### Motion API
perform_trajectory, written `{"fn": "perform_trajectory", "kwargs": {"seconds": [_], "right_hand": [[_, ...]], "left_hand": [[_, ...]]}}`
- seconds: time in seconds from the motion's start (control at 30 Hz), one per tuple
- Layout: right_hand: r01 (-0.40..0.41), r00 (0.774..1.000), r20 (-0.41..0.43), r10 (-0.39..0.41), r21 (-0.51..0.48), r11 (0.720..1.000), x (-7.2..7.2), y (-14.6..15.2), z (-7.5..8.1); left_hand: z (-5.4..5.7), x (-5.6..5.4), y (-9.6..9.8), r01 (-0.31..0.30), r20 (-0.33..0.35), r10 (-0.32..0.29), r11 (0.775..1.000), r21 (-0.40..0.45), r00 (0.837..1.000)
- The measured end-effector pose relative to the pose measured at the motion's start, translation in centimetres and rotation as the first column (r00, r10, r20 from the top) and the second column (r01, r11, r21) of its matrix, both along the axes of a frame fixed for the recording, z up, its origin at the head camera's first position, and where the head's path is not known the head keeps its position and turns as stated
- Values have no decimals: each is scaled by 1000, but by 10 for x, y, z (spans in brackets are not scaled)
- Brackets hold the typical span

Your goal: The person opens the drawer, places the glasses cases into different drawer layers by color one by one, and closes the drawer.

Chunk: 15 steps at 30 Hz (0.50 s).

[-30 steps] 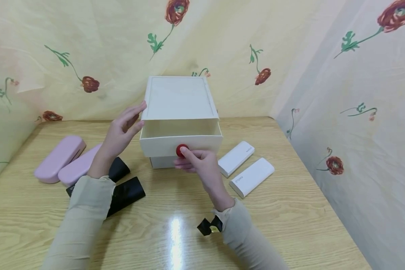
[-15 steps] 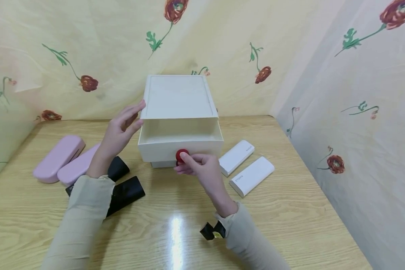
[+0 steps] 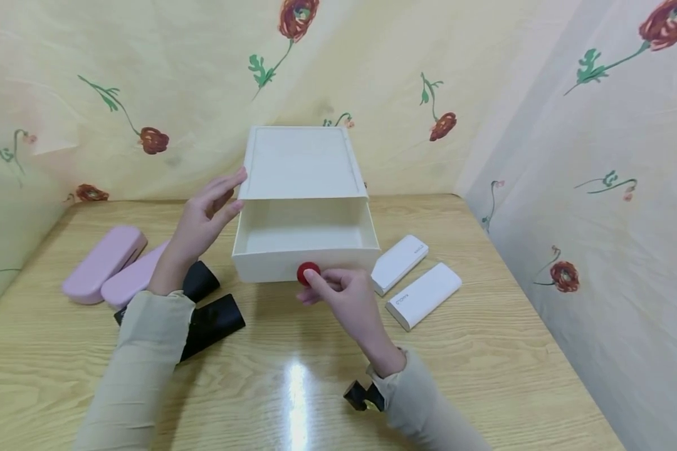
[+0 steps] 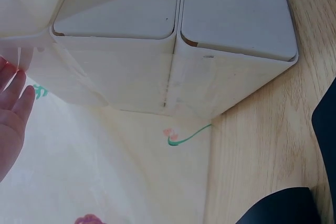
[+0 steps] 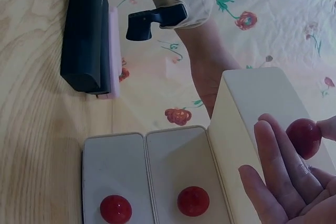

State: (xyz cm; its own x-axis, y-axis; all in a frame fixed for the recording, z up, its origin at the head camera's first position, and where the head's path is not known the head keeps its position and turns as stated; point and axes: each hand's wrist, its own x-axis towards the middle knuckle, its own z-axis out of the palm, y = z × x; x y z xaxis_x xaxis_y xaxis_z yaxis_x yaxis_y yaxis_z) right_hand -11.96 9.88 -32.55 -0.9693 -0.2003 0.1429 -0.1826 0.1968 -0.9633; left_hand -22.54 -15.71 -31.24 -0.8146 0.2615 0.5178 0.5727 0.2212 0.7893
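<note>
A white drawer cabinet (image 3: 301, 161) stands at the back of the table. Its top drawer (image 3: 265, 268) is pulled out towards me, and no contents show inside. My right hand (image 3: 346, 297) pinches the red round knob (image 3: 307, 274) on that drawer's front between thumb and fingers. In the right wrist view, two lower drawers are closed, each with a red knob (image 5: 193, 201). My left hand (image 3: 194, 222), fingers extended, rests against the cabinet's left side near its upper front edge. The left wrist view shows its fingertips at the side wall (image 4: 131, 72).
Two pink oblong cases (image 3: 104, 266) lie on the left of the wooden table (image 3: 485, 363). Two black cases (image 3: 217, 322) lie partly under my left forearm. Right of the cabinet are two white rounded slabs (image 3: 423, 297) with printed lettering. A flowered cloth (image 3: 203, 81) hangs behind.
My right hand has drawn the top drawer further out towards me by its knob, showing more of the inside. My left hand has stayed at the cabinet's side.
</note>
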Motion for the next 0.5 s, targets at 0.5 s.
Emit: {"fn": "perform_trajectory", "kwargs": {"seconds": [0.5], "right_hand": [[-41, 999, 8, 42, -50, 998, 11, 4, -2]], "left_hand": [[1, 0, 1, -17, 11, 17, 1000, -9, 1000]]}}
